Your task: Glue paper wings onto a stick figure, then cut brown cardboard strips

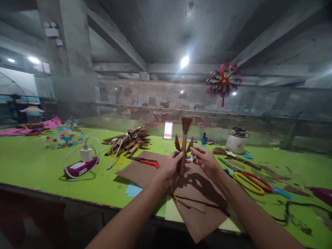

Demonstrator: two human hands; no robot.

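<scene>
My left hand (173,162) is wrapped round the lower stem of a brown paper figure (184,138), held upright above the table. This figure is a rolled paper tube with a pleated fan at its top and two smaller pleated wings at its sides. Thumb and forefinger of my right hand (204,159) pinch at the edge of the right wing. Yellow thread (176,193) hangs from the tube's lower end. Underneath lie brown paper sheets (199,221), with thin brown strips on top. A red-handled utility knife (146,162) rests on the sheet to the left.
Similar brown paper pieces (128,140) are piled at back left. A purple power strip (81,167) with a white charger sits nearer left. On the right are large scissors (250,181), paper scraps, a black cable (287,207) and a white jug (235,141). Perforated metal panels (145,100) stand behind.
</scene>
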